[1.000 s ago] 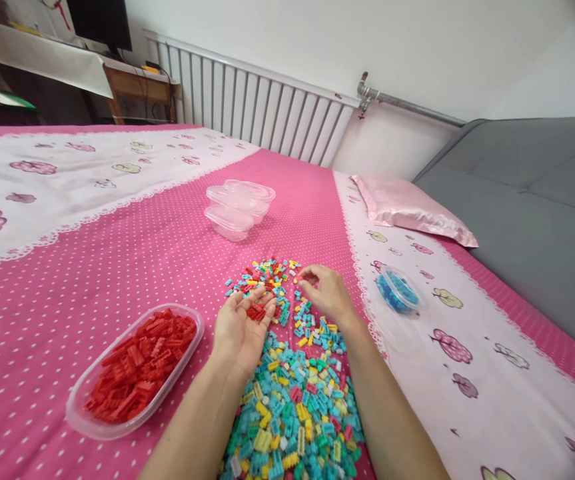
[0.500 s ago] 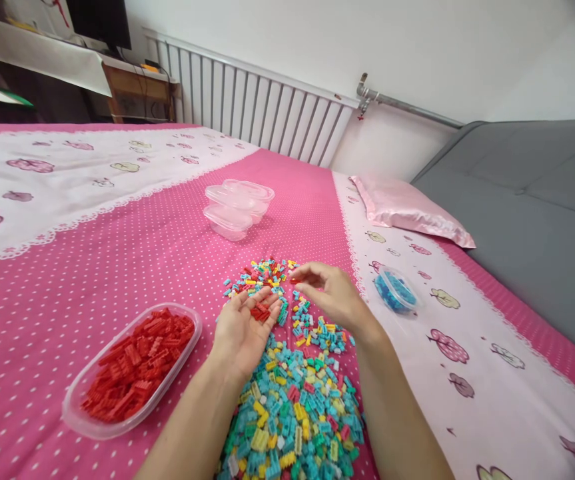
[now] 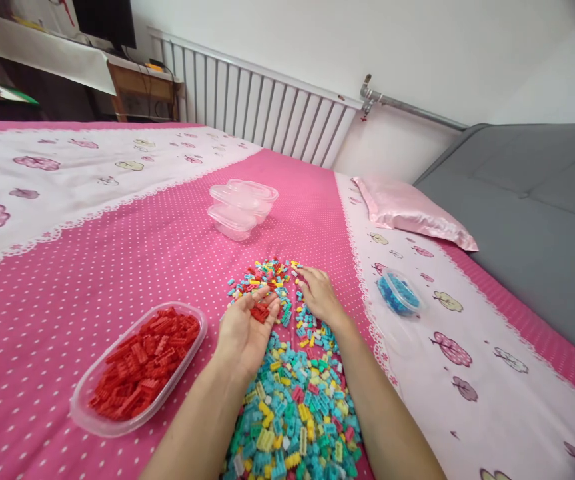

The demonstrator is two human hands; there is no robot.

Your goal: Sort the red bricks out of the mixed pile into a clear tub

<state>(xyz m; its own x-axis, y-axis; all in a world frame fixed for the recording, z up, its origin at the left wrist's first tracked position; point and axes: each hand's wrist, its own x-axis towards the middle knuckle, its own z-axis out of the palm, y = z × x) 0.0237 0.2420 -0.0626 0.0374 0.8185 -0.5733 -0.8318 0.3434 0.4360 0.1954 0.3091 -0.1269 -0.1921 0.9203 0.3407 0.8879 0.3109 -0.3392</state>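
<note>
Across a pink polka-dot bedspread (image 3: 162, 267), a person's left hand (image 3: 243, 330) lies palm up, fingers loosely uncurled around red bricks (image 3: 260, 311); the right hand (image 3: 321, 295) bends over scattered mixed bricks (image 3: 307, 330), its grip unclear. A clear tub (image 3: 81, 411) of red bricks sits at left.

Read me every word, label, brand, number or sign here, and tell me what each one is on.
No text can be read anywhere.
Small bricks: too small to tell whether any are marked.
Tub of red bricks: no readable label.
Stacked clear tubs: no readable label.
Bedspread: printed tree shapes, no readable words.
Monitor: dark, no readable brand.
</note>
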